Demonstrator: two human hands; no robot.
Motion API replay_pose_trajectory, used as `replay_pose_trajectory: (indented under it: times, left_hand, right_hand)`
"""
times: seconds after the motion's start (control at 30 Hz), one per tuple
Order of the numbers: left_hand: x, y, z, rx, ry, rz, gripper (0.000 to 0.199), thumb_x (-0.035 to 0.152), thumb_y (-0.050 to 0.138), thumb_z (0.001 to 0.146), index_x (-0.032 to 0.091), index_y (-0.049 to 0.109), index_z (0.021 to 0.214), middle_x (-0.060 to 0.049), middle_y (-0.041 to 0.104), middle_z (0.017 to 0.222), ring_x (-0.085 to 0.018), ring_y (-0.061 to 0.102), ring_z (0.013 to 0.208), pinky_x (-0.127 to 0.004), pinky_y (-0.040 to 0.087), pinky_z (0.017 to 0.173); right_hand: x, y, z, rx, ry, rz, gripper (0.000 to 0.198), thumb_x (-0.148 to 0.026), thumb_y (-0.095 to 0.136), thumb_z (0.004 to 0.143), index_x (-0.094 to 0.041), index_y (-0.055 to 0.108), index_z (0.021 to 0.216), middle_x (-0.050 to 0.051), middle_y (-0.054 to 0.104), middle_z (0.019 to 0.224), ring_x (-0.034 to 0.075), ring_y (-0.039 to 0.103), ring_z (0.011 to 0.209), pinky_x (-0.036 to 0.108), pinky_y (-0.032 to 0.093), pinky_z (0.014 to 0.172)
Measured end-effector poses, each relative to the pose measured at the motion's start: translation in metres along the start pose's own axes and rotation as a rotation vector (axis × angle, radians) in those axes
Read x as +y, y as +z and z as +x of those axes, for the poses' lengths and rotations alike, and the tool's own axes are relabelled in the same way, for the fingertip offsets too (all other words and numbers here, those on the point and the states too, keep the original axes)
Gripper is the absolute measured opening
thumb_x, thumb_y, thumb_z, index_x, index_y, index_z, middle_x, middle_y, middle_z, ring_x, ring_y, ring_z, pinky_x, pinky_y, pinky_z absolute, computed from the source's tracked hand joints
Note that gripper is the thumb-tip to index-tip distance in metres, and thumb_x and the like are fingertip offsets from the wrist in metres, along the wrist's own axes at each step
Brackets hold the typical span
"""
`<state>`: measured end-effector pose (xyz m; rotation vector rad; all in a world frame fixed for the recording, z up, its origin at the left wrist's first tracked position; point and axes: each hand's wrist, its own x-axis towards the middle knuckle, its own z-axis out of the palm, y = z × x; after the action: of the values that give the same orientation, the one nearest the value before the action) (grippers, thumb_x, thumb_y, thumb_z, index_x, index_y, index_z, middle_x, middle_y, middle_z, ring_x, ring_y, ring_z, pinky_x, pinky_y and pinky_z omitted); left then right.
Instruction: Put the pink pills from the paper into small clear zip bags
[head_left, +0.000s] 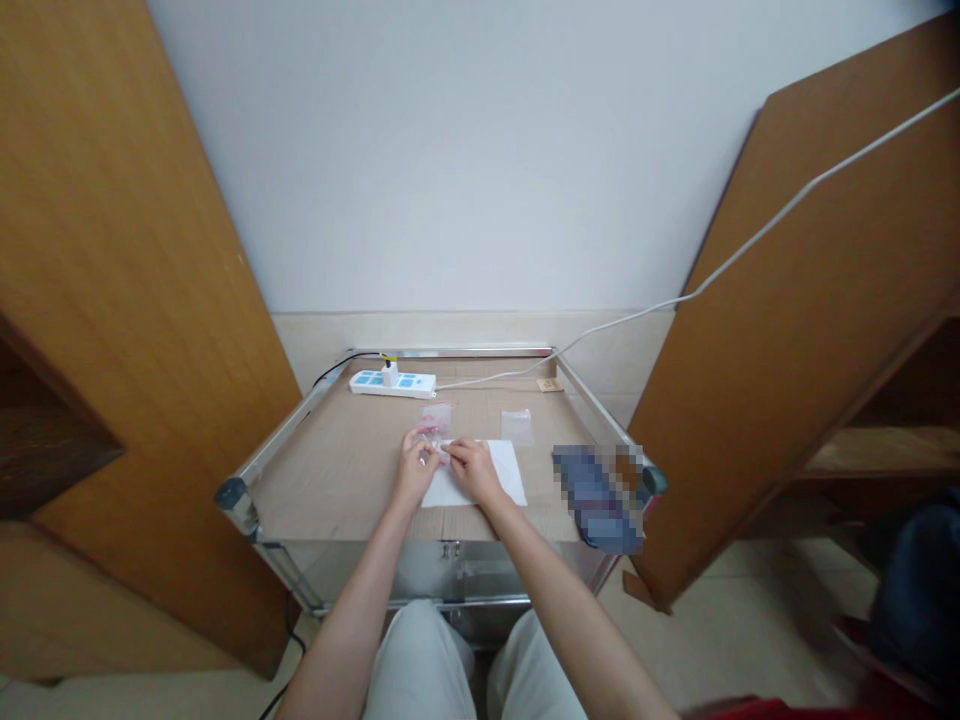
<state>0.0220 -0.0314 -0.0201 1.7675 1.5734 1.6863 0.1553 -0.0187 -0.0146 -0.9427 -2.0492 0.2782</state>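
Observation:
Both hands meet over the left part of a white sheet of paper [508,475] on the cardboard-covered cart top. My left hand [415,468] is closed in a pinch on a small clear plastic bag [431,434]. My right hand [474,467] pinches at the bag's right side; what lies between its fingertips is too small to make out. Just beyond the hands lies a clear bag with pink marks [436,412]. Another flat clear bag [517,427] rests past the paper's far edge.
A white power strip [392,383] with a plug lies at the back left; its white cord [622,322] runs up to the right. A dark blue, pixelated item [596,500] sits at the right edge. Metal rails border the cart, with wooden panels [187,350] on both sides.

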Motion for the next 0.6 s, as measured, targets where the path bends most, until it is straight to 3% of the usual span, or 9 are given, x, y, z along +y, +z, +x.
replay_pose_trajectory:
  times: [0.17,0.37,0.6]
  left_hand:
    - [0.0,-0.001,0.0,0.002,-0.015,-0.036,0.011,0.021,0.051,0.066,0.017,0.053,0.056,-0.005,0.046,0.102,-0.017,0.044,0.1,-0.033,0.031,0.091]
    - [-0.002,-0.003,0.001,0.113,-0.178,-0.12,0.019,0.03,0.047,0.07,0.017,0.057,0.062,-0.005,0.049,0.1,-0.017,0.046,0.097,-0.032,0.033,0.088]
    - [-0.02,-0.003,0.003,0.152,-0.308,-0.197,0.018,0.014,0.044,0.065,0.015,0.06,0.073,-0.005,0.056,0.088,-0.015,0.051,0.087,-0.03,0.038,0.082]
  right_hand:
    - [0.004,0.003,0.001,-0.004,0.014,0.101,0.023,-0.014,0.047,0.074,-0.023,0.061,0.09,0.003,0.062,0.084,0.014,0.054,0.079,0.026,0.036,0.07]
    - [0.01,0.004,0.001,0.072,0.047,0.258,0.021,-0.011,0.046,0.073,-0.02,0.062,0.085,0.003,0.061,0.078,0.013,0.054,0.073,0.023,0.04,0.067]
    - [0.009,0.0,0.002,0.087,0.084,0.355,0.025,-0.01,0.044,0.073,-0.019,0.063,0.086,0.004,0.06,0.076,0.012,0.053,0.07,0.022,0.041,0.064]
